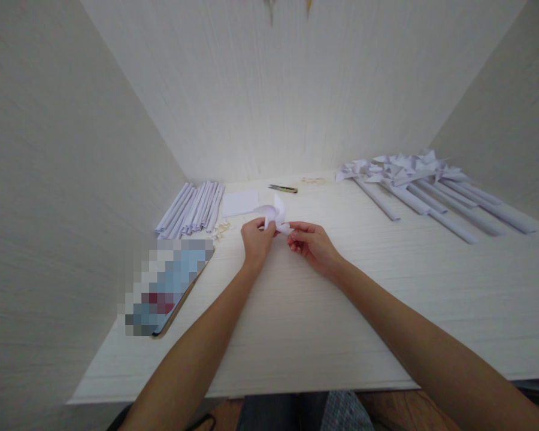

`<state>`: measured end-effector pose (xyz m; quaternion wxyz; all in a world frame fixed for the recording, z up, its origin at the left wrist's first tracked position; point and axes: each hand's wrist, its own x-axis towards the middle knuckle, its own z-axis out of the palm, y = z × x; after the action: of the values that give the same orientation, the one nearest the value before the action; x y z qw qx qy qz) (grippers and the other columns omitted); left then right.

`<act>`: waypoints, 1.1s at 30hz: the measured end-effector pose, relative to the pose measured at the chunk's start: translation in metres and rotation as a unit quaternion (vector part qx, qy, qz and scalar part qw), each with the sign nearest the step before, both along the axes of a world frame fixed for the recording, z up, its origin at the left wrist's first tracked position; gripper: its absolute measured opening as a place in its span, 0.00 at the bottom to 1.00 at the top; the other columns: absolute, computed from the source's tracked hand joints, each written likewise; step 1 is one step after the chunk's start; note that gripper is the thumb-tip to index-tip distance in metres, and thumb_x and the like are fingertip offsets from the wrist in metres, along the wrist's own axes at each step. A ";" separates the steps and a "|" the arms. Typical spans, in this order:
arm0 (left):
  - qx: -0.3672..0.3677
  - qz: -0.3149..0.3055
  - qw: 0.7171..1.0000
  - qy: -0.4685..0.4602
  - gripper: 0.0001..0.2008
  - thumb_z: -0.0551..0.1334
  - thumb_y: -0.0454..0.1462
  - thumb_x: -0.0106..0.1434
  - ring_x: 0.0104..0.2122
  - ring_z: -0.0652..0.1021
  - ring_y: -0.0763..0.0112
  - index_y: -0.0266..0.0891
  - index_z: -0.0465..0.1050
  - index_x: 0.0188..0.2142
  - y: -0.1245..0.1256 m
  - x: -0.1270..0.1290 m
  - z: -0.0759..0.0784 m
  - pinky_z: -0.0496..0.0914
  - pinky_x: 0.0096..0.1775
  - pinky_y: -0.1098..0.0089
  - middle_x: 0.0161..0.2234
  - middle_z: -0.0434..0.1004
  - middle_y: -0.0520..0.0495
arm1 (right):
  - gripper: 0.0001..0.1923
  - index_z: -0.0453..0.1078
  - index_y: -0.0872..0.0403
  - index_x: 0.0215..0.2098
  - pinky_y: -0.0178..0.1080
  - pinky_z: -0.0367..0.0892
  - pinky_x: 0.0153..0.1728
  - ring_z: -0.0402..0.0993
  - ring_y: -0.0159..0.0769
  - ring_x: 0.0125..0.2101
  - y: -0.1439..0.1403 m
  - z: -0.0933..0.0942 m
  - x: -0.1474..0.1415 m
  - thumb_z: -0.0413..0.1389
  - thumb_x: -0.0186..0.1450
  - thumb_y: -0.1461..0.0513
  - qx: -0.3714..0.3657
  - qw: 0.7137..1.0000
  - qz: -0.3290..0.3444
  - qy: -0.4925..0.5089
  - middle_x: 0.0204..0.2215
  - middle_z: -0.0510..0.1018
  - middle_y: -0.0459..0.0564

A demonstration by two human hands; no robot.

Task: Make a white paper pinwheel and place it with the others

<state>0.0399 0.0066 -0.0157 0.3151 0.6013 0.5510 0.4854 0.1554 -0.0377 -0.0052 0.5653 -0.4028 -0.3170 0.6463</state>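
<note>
Between my two hands, above the middle of the white table, is a white paper pinwheel (278,207) with curled blades. My left hand (257,239) grips it from the left, thumb pressed on the paper. From the right, the fingers of my right hand (311,242) pinch a lower corner of the same pinwheel. Just behind it lie a stack of square white paper (239,203) and a pair of thread snips (282,188). Whether a small stick or pin is in my fingers cannot be made out.
Rolled paper tubes (193,206) lie in a row at the left, with small pale bits (221,230) beside them. A blurred-out phone-like object (175,287) rests nearer me. Finished-looking pinwheels on paper sticks (404,173) are heaped at the right. Walls (296,90) enclose the table (341,335).
</note>
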 end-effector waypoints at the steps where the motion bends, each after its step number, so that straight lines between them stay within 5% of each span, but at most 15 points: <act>1: -0.001 0.000 1.000 -0.003 0.09 0.55 0.36 0.48 0.20 0.72 0.72 0.34 0.71 0.19 0.000 0.000 0.000 0.66 0.24 0.74 0.17 0.71 0.50 | 0.09 0.70 0.59 0.27 0.30 0.56 0.17 0.61 0.24 0.14 0.000 0.000 0.000 0.55 0.45 0.69 0.000 1.000 0.000 0.001 0.12 0.69 0.42; 33: -0.006 -0.001 1.000 0.005 0.09 0.55 0.35 0.48 0.20 0.73 0.71 0.33 0.72 0.21 -0.002 0.002 0.004 0.66 0.23 0.74 0.18 0.72 0.50 | 0.11 0.67 0.59 0.29 0.30 0.55 0.17 0.62 0.24 0.14 -0.001 0.001 -0.001 0.53 0.46 0.69 0.001 1.000 -0.021 -0.001 0.12 0.70 0.42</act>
<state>0.0417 0.0045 -0.0116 0.3166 0.6025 0.5548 0.4785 0.1546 -0.0388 -0.0044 0.5788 -0.4091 -0.3097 0.6337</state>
